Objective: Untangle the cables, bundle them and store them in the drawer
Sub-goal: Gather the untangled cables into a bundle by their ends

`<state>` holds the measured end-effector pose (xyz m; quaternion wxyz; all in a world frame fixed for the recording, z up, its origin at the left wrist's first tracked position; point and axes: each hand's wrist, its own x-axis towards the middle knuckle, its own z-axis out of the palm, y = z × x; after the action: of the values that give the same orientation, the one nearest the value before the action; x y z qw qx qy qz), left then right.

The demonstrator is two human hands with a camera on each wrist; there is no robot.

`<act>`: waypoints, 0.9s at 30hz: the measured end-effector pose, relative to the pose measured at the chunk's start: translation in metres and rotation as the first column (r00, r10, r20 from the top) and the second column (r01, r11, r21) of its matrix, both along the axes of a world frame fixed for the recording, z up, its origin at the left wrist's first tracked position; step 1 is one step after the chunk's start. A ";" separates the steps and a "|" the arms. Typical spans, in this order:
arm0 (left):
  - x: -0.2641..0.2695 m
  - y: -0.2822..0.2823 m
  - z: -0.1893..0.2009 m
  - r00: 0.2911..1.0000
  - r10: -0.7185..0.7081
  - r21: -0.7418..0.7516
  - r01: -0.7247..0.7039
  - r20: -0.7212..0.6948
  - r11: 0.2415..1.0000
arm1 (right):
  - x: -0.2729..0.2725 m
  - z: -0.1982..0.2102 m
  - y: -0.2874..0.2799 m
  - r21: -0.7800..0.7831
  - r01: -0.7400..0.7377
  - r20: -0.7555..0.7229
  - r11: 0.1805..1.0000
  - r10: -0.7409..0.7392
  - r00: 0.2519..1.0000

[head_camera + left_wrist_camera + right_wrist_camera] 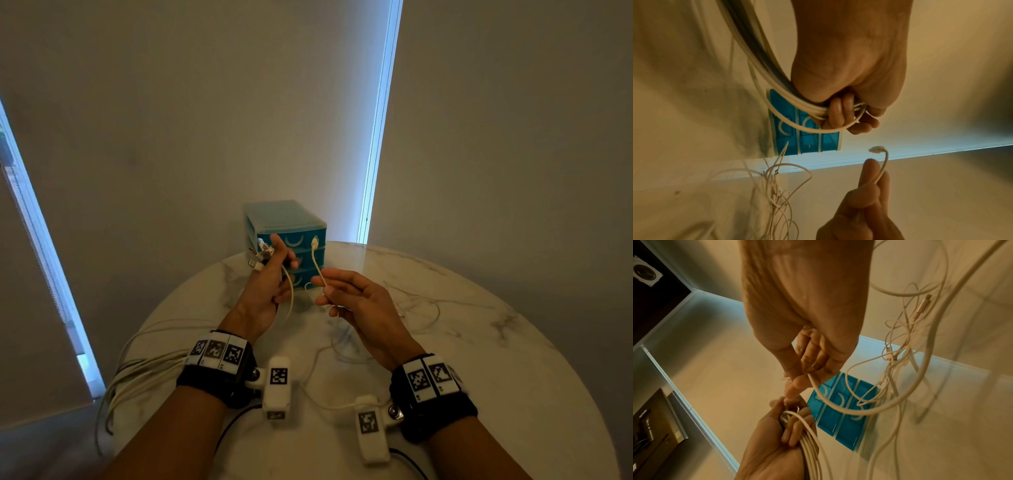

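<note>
My left hand [274, 270] grips a bundle of several white cables [777, 91] in its curled fingers, their plug ends [261, 255] sticking out past the knuckles. The bundle trails off the table's left edge [137, 370]. My right hand [334, 291] pinches one thin white cable [318, 267] between thumb and forefinger, its plug end [314, 241] standing upright above the fingers. Both hands hover just in front of the teal drawer unit [294, 222], whose three drawers are closed. More thin cables lie tangled [894, 356] on the table to the right.
The round marble table [479, 342] stands against a wall corner. The drawer unit sits at its far edge. Loose thin cable loops [421, 308] spread across the table's middle and right. A black lead [226, 431] runs near the front edge.
</note>
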<state>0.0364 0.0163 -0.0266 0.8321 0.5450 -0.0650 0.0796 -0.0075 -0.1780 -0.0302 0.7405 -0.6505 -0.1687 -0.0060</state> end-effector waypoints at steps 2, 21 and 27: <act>-0.004 -0.004 0.002 1.000 -0.022 0.053 0.022 -0.013 0.998 | 0.000 -0.001 0.003 -0.049 0.006 0.030 0.999 -0.004 1.000; -0.006 0.008 0.014 0.978 0.208 -0.174 -0.205 -0.003 0.963 | -0.001 0.005 -0.030 -0.773 -0.294 -0.157 0.563 0.280 0.947; -0.001 0.024 0.013 0.980 0.199 -0.244 -0.186 0.029 0.952 | 0.012 0.007 -0.051 -0.613 0.258 0.116 0.747 -0.238 0.964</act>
<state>0.0349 0.0407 -0.0135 0.8781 0.4419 -0.0236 0.1821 0.0043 -0.2290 -0.0232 0.4739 -0.8745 -0.0847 -0.0583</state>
